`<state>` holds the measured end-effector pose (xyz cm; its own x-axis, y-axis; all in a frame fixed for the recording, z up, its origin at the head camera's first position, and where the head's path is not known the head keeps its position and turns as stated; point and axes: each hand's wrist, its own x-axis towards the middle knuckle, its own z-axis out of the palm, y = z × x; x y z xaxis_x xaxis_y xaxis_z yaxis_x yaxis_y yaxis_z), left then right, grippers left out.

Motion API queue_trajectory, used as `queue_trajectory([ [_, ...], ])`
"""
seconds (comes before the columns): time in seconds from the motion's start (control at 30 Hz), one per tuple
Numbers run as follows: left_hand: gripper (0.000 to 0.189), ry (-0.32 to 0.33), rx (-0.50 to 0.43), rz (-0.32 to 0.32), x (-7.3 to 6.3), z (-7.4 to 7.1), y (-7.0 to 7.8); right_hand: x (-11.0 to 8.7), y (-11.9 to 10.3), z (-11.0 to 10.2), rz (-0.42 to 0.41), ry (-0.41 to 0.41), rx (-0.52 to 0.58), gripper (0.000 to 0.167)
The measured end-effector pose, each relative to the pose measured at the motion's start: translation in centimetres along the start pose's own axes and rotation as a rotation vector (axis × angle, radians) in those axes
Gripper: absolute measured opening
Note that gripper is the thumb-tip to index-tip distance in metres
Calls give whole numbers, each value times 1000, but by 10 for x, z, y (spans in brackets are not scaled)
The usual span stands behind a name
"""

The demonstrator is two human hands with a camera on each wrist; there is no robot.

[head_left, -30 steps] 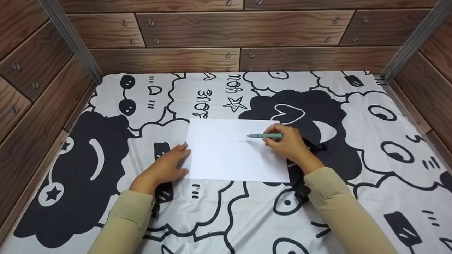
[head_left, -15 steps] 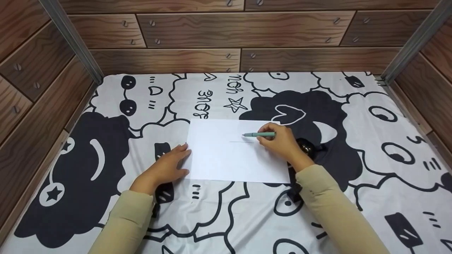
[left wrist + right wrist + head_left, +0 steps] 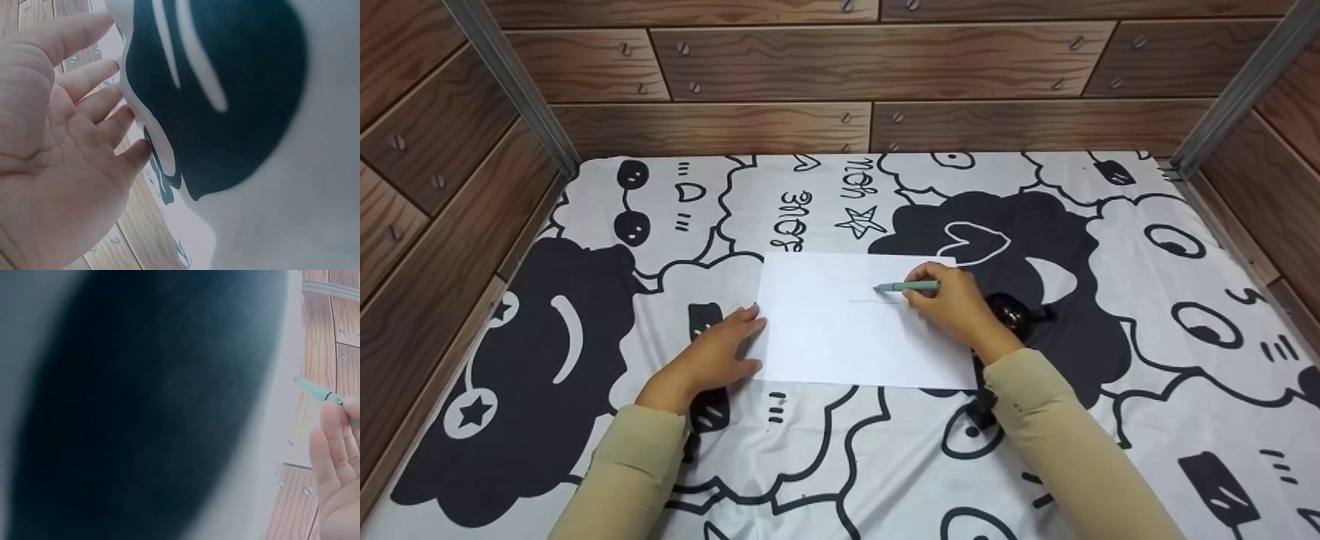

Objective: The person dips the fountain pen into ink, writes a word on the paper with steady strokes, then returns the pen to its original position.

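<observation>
A sheet of white paper [image 3: 817,337] lies on the patterned cloth, with one thin straight line drawn across its right half. My right hand [image 3: 956,304] pinches a green pen [image 3: 911,286] between thumb and fingers, its tip pointing left just above that line. The right wrist view shows the pen [image 3: 318,390] and the curled fingers of my right hand [image 3: 340,467] at its right edge. At the paper's left edge, my left hand [image 3: 716,352] rests with fingers spread, fingertips on the margin. In the left wrist view my left hand [image 3: 73,140] shows its palm and relaxed fingers.
A white cloth [image 3: 825,457] with black cartoon figures covers the surface. Wood-print panels [image 3: 877,64] stand at the back and both sides, with metal posts [image 3: 514,90] at the corners. A black device [image 3: 1009,315] sits at my right wrist.
My right hand has shifted a little left with the pen, slowing over the last half second. More of the drawn line shows beside it. The left hand and the paper have stayed in place.
</observation>
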<state>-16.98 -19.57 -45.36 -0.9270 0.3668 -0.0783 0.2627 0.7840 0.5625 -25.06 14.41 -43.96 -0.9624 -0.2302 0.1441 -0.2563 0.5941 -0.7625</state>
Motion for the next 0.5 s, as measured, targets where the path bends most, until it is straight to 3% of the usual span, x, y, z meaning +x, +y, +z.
queue_trajectory([
  [0.5,59,5,-8,-19,-1,1,1,-4,0,-2,14,-44,-6,9],
])
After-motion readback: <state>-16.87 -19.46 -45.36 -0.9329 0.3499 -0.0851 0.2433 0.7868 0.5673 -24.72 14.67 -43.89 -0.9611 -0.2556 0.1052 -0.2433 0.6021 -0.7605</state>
